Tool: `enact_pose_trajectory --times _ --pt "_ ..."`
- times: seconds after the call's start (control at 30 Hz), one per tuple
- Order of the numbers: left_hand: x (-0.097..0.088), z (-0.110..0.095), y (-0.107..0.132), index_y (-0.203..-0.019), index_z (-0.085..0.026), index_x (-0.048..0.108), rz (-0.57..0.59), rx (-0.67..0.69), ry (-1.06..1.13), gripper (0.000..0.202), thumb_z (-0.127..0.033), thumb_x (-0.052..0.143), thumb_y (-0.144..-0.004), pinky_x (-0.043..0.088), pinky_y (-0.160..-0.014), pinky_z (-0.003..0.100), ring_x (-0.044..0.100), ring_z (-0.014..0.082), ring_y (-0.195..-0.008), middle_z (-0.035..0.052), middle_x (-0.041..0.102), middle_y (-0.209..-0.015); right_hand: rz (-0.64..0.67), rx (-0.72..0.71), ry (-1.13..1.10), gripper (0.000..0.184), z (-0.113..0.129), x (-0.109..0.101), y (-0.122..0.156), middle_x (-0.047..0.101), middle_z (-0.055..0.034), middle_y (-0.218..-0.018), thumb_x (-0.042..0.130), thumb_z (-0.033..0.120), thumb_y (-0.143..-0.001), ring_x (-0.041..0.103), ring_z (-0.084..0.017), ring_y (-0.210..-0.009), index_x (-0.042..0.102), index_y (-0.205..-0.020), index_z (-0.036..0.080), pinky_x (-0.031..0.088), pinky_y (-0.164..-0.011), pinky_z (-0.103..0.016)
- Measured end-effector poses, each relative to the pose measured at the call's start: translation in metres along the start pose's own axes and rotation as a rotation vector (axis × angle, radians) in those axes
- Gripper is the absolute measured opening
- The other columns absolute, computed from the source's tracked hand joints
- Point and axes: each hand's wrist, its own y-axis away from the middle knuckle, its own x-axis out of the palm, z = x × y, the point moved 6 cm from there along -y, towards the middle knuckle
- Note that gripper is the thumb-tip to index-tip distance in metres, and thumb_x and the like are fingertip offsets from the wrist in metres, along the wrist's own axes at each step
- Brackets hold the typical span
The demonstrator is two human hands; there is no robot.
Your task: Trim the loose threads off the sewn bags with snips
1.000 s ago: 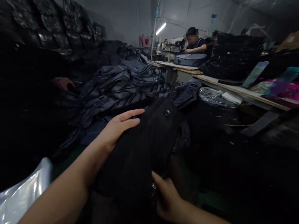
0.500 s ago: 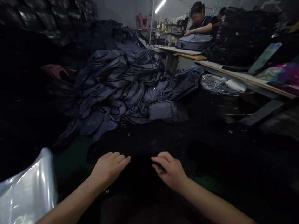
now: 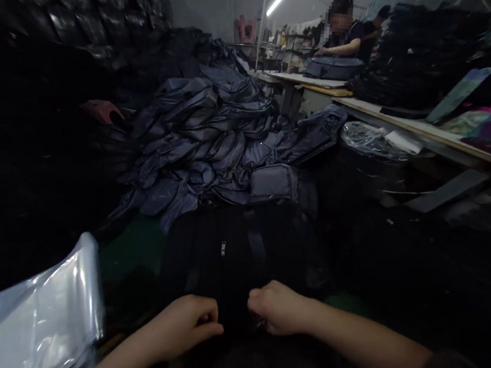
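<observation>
the left hand [image 3: 186, 320] and the right hand [image 3: 279, 309] sit just apart at the near end of a black bag [image 3: 220, 262]. the fingers [image 3: 204, 319] of both hands are curled in and look closed on its dark fabric, the right ones around a small metal glint too dim to name. how firmly they pinch cannot be told. the bag lies low in front of the person, with a zip pull [image 3: 223, 249] on its face, and what it rests on is lost in shadow. a sheet of clear plastic [image 3: 39, 297] rises at lower left, beside a patch of green floor [image 3: 132, 254]. beyond the bag spreads a heap of slate-blue bags [image 3: 197, 144], with a pink object [image 3: 102, 111] at its left edge. to the right, crumpled clear plastic [image 3: 373, 139] lies below a long worktop [image 3: 424, 129]. farther off, a co-worker [image 3: 341, 28] has 1 hand on a grey bag [image 3: 332, 68], beside a tall stack of black bags [image 3: 418, 56].
</observation>
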Motion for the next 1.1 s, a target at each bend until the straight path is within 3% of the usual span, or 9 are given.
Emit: enact_pose_trajectory --times 0.07,0.2,0.27,0.43,0.67,0.77,0.9,1.0,1.1 --pt "-0.023 0.017 -0.009 -0.079 -0.026 0.063 0.037 -0.123 0.1 0.024 -0.048 0.052 -0.079 0.042 -0.052 0.027 0.06 0.0177 -0.06 -0.0006 0.067 -0.067 0.039 -0.053 0.018 0.016 0.012 0.013 -0.003 0.064 -0.0034 -0.082 0.057 0.022 -0.072 0.061 -0.016 -0.064 0.062 -0.086 0.017 0.037 -0.052 -0.025" --pt "-0.118 0.059 -0.048 -0.102 -0.018 0.06 -0.633 -0.325 -0.275 0.045 -0.054 0.05 -0.076 0.04 -0.086 0.039 0.055 0.0306 -0.106 0.0153 0.062 -0.112 0.076 -0.044 0.051 0.014 0.026 0.038 -0.012 0.064 -0.0038 -0.079 0.06 0.023 -0.071 0.059 -0.016 -0.06 0.062 -0.083 0.017 0.034 -0.048 -0.025" --pt "-0.139 0.081 -0.076 -0.105 -0.014 0.058 -0.678 -0.473 -0.318 0.057 -0.06 0.051 -0.072 0.037 -0.088 0.048 0.047 0.0399 -0.114 0.0238 0.054 -0.122 0.079 -0.047 0.079 0.01 0.028 0.047 -0.014 0.064 -0.0035 -0.079 0.059 0.021 -0.073 0.059 -0.015 -0.059 0.061 -0.081 0.017 0.031 -0.045 -0.025" --pt "-0.143 0.09 -0.129 -0.068 -0.019 0.057 -0.615 -0.422 -0.223 0.043 -0.06 0.048 -0.074 0.041 -0.067 0.031 0.063 0.0276 -0.081 0.0132 0.067 -0.082 0.043 -0.042 0.054 0.007 0.022 0.056 -0.01 0.064 -0.0004 -0.077 0.055 0.022 -0.078 0.058 -0.014 -0.057 0.06 -0.08 0.018 0.029 -0.043 -0.025" --pt "-0.137 0.062 -0.09 -0.054 -0.022 0.034 -0.88 -0.323 -0.136 0.046 -0.058 0.035 -0.083 0.03 -0.051 0.025 0.047 0.0144 -0.055 -0.0004 0.047 -0.055 0.193 0.039 -0.115 0.015 0.017 0.063 -0.002 0.069 -0.0005 -0.083 0.064 0.025 -0.071 0.063 -0.016 -0.066 0.066 -0.084 0.019 0.036 -0.048 -0.023" --pt "-0.138 0.045 -0.062 -0.054 -0.022 0.029 -0.973 -0.287 -0.106 0.046 -0.056 0.037 -0.084 0.03 -0.051 0.024 0.042 0.0121 -0.052 -0.0032 0.038 -0.051 0.093 0.021 -0.31 0.022 0.014 0.035 0.009 0.07 0.0024 -0.089 0.062 0.022 -0.075 0.065 -0.014 -0.074 0.065 -0.097 0.024 0.042 -0.057 -0.021" --pt "-0.142 0.015 -0.031 -0.052 -0.022 0.026 -1.088 -0.194 -0.059 0.047 -0.052 0.045 -0.083 0.029 -0.048 0.024 0.037 0.0108 -0.051 -0.0047 0.031 -0.05 -0.331 0.025 -0.449 0.017 -0.01 -0.048 0.023 0.068 -0.0002 -0.09 0.054 0.02 -0.084 0.063 -0.011 -0.079 0.063 -0.098 0.021 0.044 -0.069 -0.019" --pt "-0.142 -0.008 -0.015 -0.05 -0.022 0.025 -1.145 -0.092 -0.029 0.048 -0.047 0.05 -0.082 0.026 -0.046 0.024 0.034 0.0099 -0.049 -0.0055 0.027 -0.049 -0.711 0.098 -0.287 0.016 -0.033 -0.119 0.027 0.064 -0.0038 -0.089 0.053 0.022 -0.087 0.058 -0.013 -0.08 0.062 -0.099 0.018 0.043 -0.071 -0.022" --pt "-0.138 -0.024 -0.005 -0.049 -0.022 0.024 -1.15 -0.062 -0.028 0.049 -0.046 0.052 -0.081 0.025 -0.045 0.025 0.033 0.0098 -0.047 -0.0056 0.026 -0.048 -0.746 0.126 -0.011 0.025 -0.041 -0.162 0.013 0.061 -0.0062 -0.095 0.057 0.04 -0.085 0.053 -0.018 -0.091 0.062 -0.097 0.018 0.041 -0.073 -0.027"
